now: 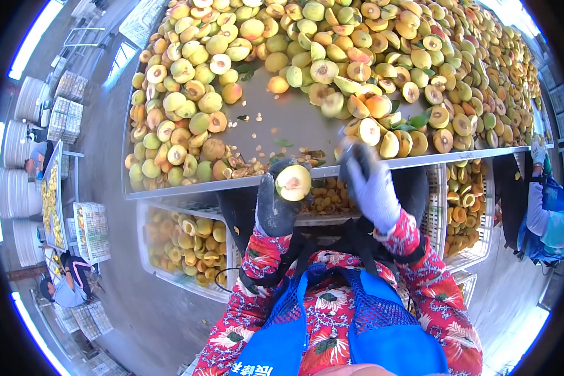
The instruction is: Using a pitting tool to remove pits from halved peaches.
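Note:
My left hand (273,212), in a dark-coated glove, is closed around a peach half (293,182) with its pale cut face turned up. It is just over the near edge of the metal table (276,125). My right hand (370,185), in a light glove with dark fingers, is at the same edge farther right; motion smears its fingers, so I cannot make out whether it grips anything. Beyond it, a blurred peach piece (332,104) shows above the table. Heaped peach halves (188,88) surround the bare metal patch, many with their cut sides showing.
Loose pits and scraps (243,167) lie along the near edge. Below stand a white crate (147,241) of peach halves at left and another crate (482,244) at right. A co-worker (548,213) is at the far right; another person (72,288) sits at the far left.

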Demonstrator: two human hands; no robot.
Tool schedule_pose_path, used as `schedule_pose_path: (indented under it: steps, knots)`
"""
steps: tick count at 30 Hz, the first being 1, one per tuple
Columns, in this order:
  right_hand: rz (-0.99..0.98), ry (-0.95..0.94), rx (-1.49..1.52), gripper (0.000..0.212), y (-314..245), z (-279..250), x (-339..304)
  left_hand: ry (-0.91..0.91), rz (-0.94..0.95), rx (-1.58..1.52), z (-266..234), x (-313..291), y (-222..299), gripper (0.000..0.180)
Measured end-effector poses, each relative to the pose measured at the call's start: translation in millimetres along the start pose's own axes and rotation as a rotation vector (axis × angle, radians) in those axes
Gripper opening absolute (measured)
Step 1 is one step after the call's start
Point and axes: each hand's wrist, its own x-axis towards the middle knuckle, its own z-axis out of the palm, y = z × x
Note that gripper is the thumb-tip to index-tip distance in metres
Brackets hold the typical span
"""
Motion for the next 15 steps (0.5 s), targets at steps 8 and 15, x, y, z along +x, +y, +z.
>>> schedule_pose_path:
  steps: [8, 15]
  knots:
    - [0.090, -0.228, -0.055, 0.028, -2, 11, -55, -0.084, 0.218, 0.647, 15, -13, -2, 0.045]
    - [0.074, -0.058, 0.212, 0.033, 27, 6, -43, -0.257, -0.285, 0.065, 8, -26, 6, 0.057]
